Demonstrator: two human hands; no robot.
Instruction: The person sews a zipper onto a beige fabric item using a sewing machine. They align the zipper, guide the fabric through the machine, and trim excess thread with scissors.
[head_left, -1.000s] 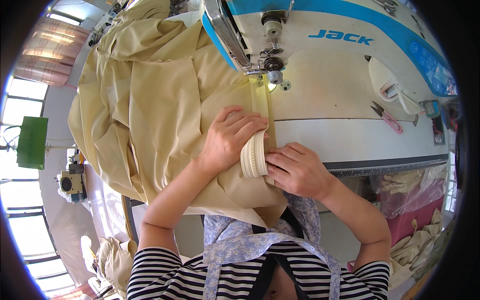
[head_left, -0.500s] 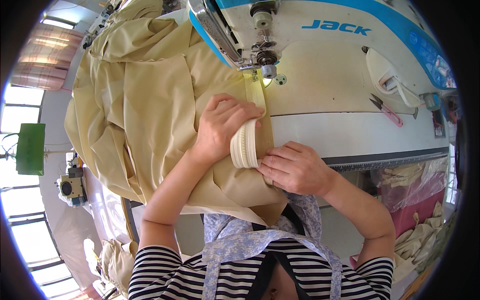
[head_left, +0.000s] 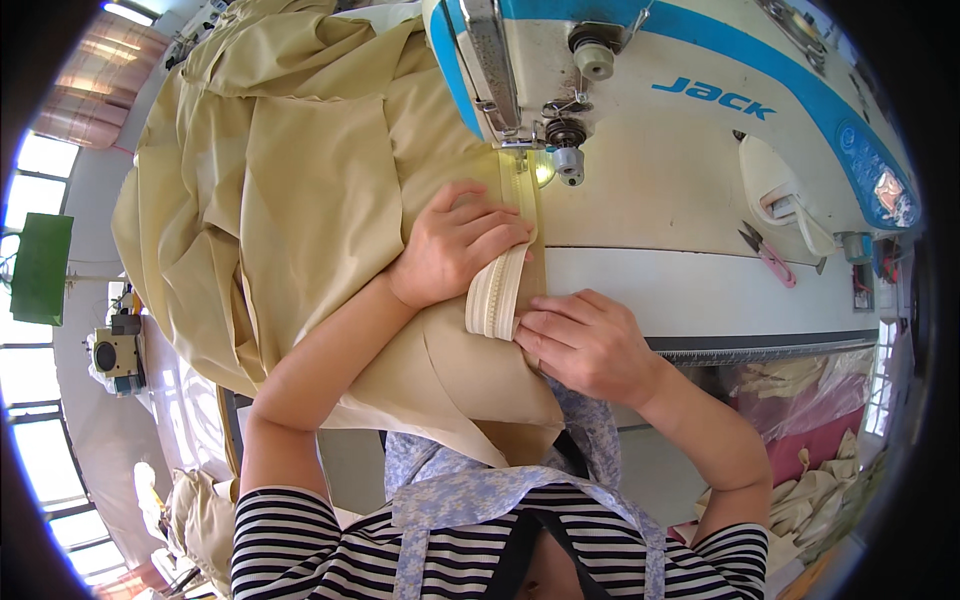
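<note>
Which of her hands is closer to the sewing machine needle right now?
The left. The left hand lies flat on the beige fabric just below and left of the needle. The right hand pinches the cream zipper lower down, at the table edge.

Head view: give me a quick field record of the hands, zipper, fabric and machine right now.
left hand: flat on the beige fabric, fingers over the zipper tape
right hand: pinching the cream zipper at its near end
zipper: runs up under the presser foot
sewing machine: white and blue, needle light on
pink snips: on the machine bed, right of the hands
needle: too small to tell
</note>
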